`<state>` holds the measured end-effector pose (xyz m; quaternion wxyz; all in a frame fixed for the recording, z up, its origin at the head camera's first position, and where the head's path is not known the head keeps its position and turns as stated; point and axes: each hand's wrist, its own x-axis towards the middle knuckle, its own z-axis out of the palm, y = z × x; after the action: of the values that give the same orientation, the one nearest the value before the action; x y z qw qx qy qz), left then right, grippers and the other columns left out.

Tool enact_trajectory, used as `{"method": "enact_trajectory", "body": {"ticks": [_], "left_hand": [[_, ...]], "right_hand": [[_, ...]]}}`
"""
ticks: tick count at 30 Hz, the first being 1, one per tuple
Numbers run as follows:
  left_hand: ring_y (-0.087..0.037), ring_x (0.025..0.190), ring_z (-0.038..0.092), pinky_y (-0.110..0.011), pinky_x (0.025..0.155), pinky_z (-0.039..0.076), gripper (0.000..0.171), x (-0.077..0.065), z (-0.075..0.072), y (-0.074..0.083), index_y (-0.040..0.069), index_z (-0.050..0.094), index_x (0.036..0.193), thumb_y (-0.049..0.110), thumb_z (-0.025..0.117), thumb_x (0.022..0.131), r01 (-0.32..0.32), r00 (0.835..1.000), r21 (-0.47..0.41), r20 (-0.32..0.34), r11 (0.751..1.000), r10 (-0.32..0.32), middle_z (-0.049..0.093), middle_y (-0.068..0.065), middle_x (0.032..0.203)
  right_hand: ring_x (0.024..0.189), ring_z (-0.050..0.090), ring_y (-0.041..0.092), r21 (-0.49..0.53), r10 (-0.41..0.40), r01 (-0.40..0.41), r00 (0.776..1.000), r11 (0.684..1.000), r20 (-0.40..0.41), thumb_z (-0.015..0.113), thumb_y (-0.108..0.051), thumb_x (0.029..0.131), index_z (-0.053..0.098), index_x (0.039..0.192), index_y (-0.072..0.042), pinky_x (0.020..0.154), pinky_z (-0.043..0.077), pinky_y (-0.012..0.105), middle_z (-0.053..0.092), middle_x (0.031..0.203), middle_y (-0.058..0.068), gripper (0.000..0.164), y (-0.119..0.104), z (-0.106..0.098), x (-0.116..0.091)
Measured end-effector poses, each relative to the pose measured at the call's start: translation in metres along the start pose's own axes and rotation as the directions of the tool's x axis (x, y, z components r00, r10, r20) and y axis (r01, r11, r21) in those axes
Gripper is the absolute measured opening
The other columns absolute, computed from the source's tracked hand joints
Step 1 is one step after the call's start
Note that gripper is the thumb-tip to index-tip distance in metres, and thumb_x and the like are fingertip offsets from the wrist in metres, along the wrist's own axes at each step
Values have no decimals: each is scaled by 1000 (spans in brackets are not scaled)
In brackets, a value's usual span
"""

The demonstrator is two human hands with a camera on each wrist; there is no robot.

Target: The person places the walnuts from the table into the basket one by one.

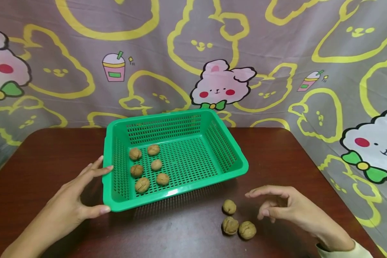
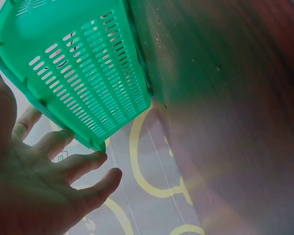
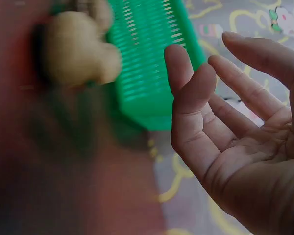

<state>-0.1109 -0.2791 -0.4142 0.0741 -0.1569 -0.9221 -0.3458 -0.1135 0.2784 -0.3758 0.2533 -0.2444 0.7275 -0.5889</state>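
Observation:
A green plastic basket (image 1: 180, 190) with slotted walls stands on the table. Several walnuts (image 1: 142, 185) lie on the left part of its floor. At the basket's left end, my left hand (image 1: 69, 195) touches the rim with fingers and thumb spread apart. The left wrist view shows that hand's fingers (image 2: 90, 164) loosely extended along the outside of the rim. Three walnuts (image 1: 230, 225) sit close together on the table, in front of the basket's right part. My right hand (image 1: 291, 206) hovers just right of them, fingers loosely bent and holding nothing.
The dark reddish-brown table (image 1: 277, 150) has rounded far corners. Behind it and along the right side hangs a grey curtain (image 1: 167, 53) printed with yellow outlines, rabbits and drink cups. A pale sleeve cuff (image 1: 345, 251) shows at the right wrist.

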Motion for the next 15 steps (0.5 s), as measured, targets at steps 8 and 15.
{"method": "enact_trajectory", "body": {"ticks": [8, 15], "left_hand": [[-49, 154, 29, -71, 97, 39, 100, -1, 1, -2, 31, 46, 156, 27, 96, 70, 1, 1000, 32, -9, 999, 0, 24, -4, 175], [-48, 154, 29, -63, 98, 42, 100, -2, 1, -3, 30, 45, 157, 30, 96, 71, -2, 1000, 52, -7, 999, 2, 23, -4, 175]], "right_hand": [[93, 74, 14, 159, 41, -48, 998, 986, 42, 51, 9, 103, 52, 146, 8, 69, 60, 30, 66, 141, 14, 43, 38, 12, -16], [99, 75, 17, 316, 98, -125, 990, 941, 101, 46, 8, 104, 49, 148, 7, 73, 58, 24, 65, 145, 5, 44, 53, 18, -18]]}}
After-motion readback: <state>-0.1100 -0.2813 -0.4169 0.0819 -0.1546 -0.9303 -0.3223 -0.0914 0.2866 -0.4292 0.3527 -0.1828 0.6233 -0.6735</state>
